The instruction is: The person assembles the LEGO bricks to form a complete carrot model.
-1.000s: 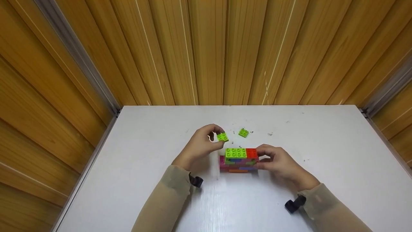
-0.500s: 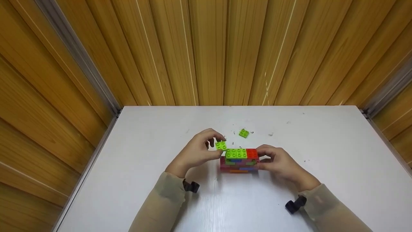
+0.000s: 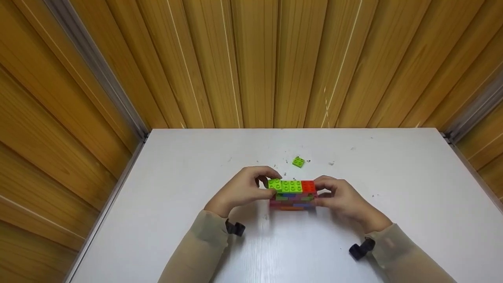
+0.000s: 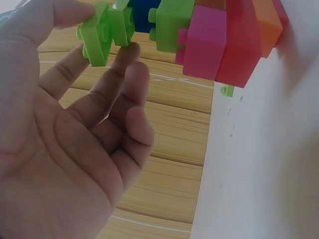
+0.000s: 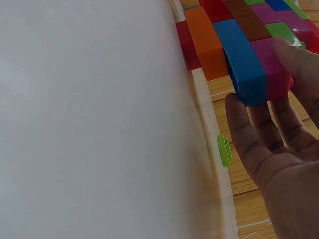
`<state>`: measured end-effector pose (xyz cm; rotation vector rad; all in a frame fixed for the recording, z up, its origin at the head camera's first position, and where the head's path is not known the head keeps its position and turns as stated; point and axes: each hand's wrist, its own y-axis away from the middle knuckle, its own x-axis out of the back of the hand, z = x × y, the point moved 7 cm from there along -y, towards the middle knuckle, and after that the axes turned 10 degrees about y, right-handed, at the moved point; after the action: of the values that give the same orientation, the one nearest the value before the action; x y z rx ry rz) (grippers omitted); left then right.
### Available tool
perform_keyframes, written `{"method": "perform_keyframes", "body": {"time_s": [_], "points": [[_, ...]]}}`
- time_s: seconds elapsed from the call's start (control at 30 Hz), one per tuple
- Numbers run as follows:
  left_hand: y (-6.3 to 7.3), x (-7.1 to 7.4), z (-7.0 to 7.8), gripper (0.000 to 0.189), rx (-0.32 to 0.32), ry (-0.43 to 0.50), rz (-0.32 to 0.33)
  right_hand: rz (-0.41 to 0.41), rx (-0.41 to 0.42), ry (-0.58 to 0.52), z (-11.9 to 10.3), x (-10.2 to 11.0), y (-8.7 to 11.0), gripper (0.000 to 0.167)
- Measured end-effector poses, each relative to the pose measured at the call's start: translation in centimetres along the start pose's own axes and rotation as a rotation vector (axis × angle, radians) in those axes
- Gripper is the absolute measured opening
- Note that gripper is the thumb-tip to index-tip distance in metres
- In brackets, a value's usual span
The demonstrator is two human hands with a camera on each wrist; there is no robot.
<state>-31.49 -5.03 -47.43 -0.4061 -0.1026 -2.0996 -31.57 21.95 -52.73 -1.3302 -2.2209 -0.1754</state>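
Observation:
A wall of toy building bricks (image 3: 294,198) in several colours stands on the white table, topped by lime-green bricks and a red brick (image 3: 308,186) at its right end. My left hand (image 3: 244,190) pinches a thin lime-green brick (image 4: 94,37) between thumb and fingertips. That brick is at the wall's top left end, beside the top lime-green brick (image 4: 123,22); in the left wrist view a narrow gap shows between them. With thumb and fingers, my right hand (image 3: 344,200) holds the wall's right end, around the blue brick (image 5: 249,69) and the pink brick (image 5: 273,69).
Behind the wall, another thin lime-green brick (image 3: 298,162) lies studs up on the table (image 3: 188,165). Small dark specks and scuffs surround it. Yellow wood-look panels (image 3: 255,67) rise beyond the table's back edge.
My left hand has brought its lime-green brick down and in toward the camera, then right, to the wall's top left end. The right hand keeps its hold on the wall.

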Motion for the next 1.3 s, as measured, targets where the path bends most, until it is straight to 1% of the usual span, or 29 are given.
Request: {"method": "perform_keyframes", "body": {"time_s": [0.2,0.33,0.43,0.6,0.8,1.0,1.17,1.3], "points": [[0.0,-0.2,0.0,0.036,0.003,-0.027,-0.004,0.005,-0.009,-0.002,-0.1,0.0,0.1,0.035],[0.0,-0.3,0.0,0.036,0.014,-0.047,-0.001,0.003,0.007,-0.004,-0.2,0.0,0.1,0.034],[0.0,-0.4,0.1,0.034,0.029,-0.045,0.0,0.001,0.016,-0.016,-0.1,0.0,0.1,0.035],[0.1,-0.5,0.1,0.032,0.048,-0.026,0.008,0.002,0.015,-0.025,0.0,0.0,0.1,0.036],[0.1,-0.6,0.3,0.031,0.063,0.013,0.031,0.013,0.017,-0.005,-0.1,0.1,0.1,0.035],[-0.1,-0.9,0.1,0.028,0.082,0.05,0.056,0.02,0.02,-0.005,-0.1,0.1,0.1,0.034],[0.0,-1.1,-0.1,0.03,0.1,0.078,0.068,0.017,0.046,-0.01,-0.3,0.1,0.0,0.034],[0.0,-1.2,-0.1,0.031,0.103,0.079,0.072,0.018,0.042,-0.006,-0.2,0.0,0.0,0.033]]}}
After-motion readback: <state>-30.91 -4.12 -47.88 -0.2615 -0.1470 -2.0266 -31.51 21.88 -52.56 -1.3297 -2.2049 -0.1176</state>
